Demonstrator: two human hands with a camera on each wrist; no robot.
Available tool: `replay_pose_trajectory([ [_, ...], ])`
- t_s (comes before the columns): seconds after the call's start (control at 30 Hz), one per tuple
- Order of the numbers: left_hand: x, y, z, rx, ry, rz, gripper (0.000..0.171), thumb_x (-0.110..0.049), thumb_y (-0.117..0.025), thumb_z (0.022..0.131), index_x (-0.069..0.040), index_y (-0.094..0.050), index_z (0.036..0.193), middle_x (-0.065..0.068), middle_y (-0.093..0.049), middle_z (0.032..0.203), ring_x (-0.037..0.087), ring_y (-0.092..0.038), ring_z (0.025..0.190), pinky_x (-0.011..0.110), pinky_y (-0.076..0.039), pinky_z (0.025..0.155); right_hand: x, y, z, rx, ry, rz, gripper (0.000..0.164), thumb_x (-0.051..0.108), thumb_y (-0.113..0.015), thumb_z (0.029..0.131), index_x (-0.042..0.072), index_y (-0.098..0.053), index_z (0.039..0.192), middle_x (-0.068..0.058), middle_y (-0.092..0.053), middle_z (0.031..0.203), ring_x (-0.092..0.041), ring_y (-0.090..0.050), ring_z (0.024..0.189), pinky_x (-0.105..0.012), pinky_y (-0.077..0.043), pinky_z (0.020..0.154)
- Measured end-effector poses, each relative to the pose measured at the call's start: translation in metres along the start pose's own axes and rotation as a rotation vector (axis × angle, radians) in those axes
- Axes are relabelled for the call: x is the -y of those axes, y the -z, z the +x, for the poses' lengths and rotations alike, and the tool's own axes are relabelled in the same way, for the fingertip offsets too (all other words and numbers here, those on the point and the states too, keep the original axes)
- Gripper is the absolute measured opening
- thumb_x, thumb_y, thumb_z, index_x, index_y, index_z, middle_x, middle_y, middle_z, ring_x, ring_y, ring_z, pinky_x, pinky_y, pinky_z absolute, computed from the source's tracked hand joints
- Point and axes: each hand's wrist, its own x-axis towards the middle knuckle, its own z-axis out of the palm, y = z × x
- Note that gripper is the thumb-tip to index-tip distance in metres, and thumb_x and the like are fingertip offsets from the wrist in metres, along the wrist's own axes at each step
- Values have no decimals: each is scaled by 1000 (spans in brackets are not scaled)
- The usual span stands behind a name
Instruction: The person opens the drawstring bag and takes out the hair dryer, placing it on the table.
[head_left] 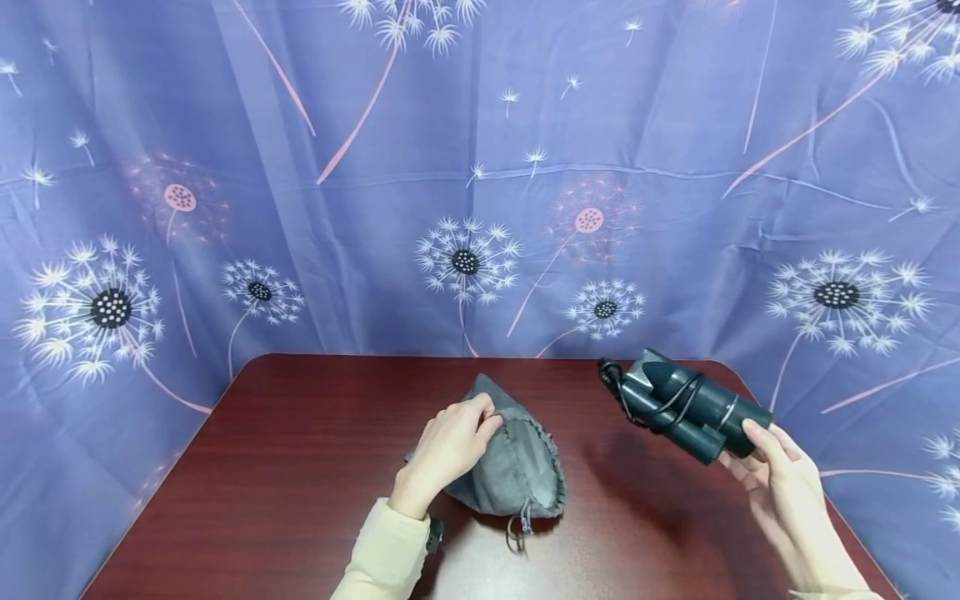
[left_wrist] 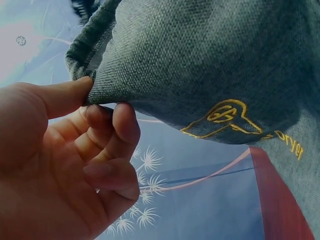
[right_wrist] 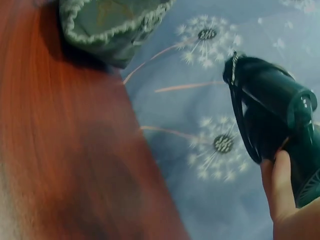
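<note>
A dark green folded hair dryer (head_left: 686,404), its black cord (head_left: 611,375) wound about it, is held above the right side of the table by my right hand (head_left: 787,487). The thumb and fingers grip the end nearest me. At the middle of the table is a grey drawstring bag (head_left: 498,479), mouth gaping toward the right. My left hand (head_left: 450,442) pinches its fabric at the rim between thumb and fingers. In the left wrist view, a yellow embroidered dryer outline (left_wrist: 222,115) with lettering shows on the cloth. The bag's inside is mostly hidden.
The reddish-brown wooden table (head_left: 285,467) reaches back to a blue curtain (head_left: 375,267) printed with dandelions, which hangs behind and along both sides. The bag's drawstring (head_left: 519,529) trails at its front.
</note>
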Motion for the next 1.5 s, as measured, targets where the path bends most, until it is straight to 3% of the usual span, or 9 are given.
replay_pose_trajectory([
  [0.27, 2, -1, 1, 7, -6, 3, 23, -25, -62, 97, -19, -47, 81, -6, -38, 59, 11, -41, 51, 29, -33, 49, 3, 37, 19, -64, -161, 131, 27, 7, -44, 103, 6, -71, 109, -17, -71, 101, -34, -70, 88, -46, -55, 77],
  [0.43, 3, -2, 0, 16, -5, 21, 22, -26, -61, 97, -20, -48, 81, -7, -39, 59, 12, -43, 53, 29, -34, 49, 5, 55, 22, -90, -202, 105, 24, 12, -46, 104, 9, -69, 108, -16, -71, 102, -37, -70, 89, -46, -55, 77],
  [0.73, 2, -1, -2, 66, -2, -11, 23, -28, -61, 98, -21, -48, 81, -6, -40, 60, 10, -40, 51, 28, -32, 48, 0, 74, 22, -235, -216, 6, 8, 15, -56, 100, 11, -58, 106, -10, -70, 97, -33, -70, 88, -45, -55, 77],
  [1.0, 4, -5, -4, 114, -29, -1, 23, -28, -62, 97, -21, -48, 80, -7, -42, 62, 8, -42, 54, 26, -33, 49, -2, 72, 23, -395, -279, -65, 41, 17, -63, 96, 20, -32, 123, -3, -63, 91, -29, -71, 85, -42, -55, 77],
  [1.17, 3, -10, -4, 150, -42, -11, 22, -28, -61, 98, -22, -48, 81, -7, -42, 62, 8, -41, 53, 26, -33, 49, -5, 78, 29, -441, -291, -106, 46, 18, -64, 95, 21, -28, 123, 1, -62, 92, -28, -71, 83, -41, -56, 76],
  [1.37, 1, -20, -2, 245, -88, -30, 24, -31, -60, 98, -23, -48, 79, -8, -40, 62, 7, -37, 52, 24, -30, 49, -8, 99, 38, -494, -256, -147, 64, 18, -70, 91, 25, -20, 130, 8, -61, 93, -28, -72, 80, -42, -56, 72],
  [1.5, 3, -26, -2, 267, -98, 2, 26, -31, -61, 98, -22, -47, 78, -9, -39, 64, 7, -39, 55, 24, -31, 52, -11, 97, 39, -533, -276, -176, 73, 21, -71, 91, 27, -14, 136, 8, -60, 93, -26, -72, 81, -40, -56, 74],
])
